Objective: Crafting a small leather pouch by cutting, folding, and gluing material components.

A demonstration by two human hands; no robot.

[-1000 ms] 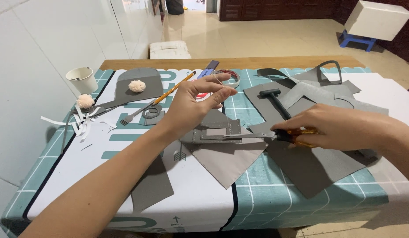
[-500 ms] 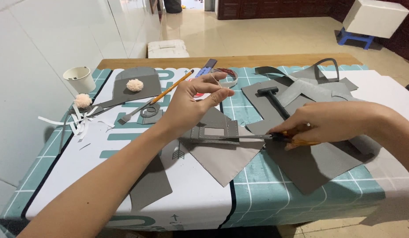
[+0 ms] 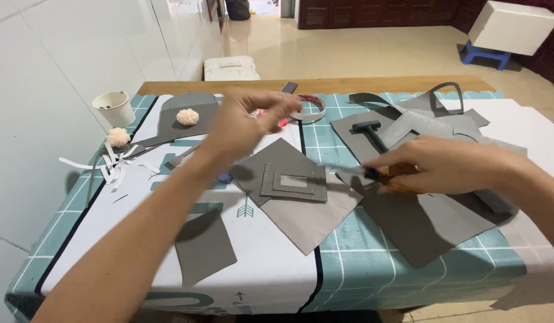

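Observation:
A grey rectangular frame piece with a cut-out window and stitch holes (image 3: 292, 182) lies on a larger grey leather square (image 3: 307, 218) on the table. My right hand (image 3: 435, 164) grips a tool with an orange and black handle (image 3: 392, 173); its thin metal tip points left, just short of the frame's right edge. My left hand (image 3: 244, 122) is raised above the table behind the frame, fingers curled and blurred. I cannot tell whether it holds anything.
A black mallet (image 3: 369, 128) rests on grey leather sheets (image 3: 420, 221) under my right hand. A tape ring (image 3: 310, 107), white cup (image 3: 112, 107), two pompoms (image 3: 187, 116), white paper strips (image 3: 103, 167) and a small grey piece (image 3: 205, 248) are spread over the teal grid tablecloth (image 3: 349, 269).
My left hand has lifted off the grey frame piece and moved back and to the left. The right hand with the tool has stayed beside the frame's right edge.

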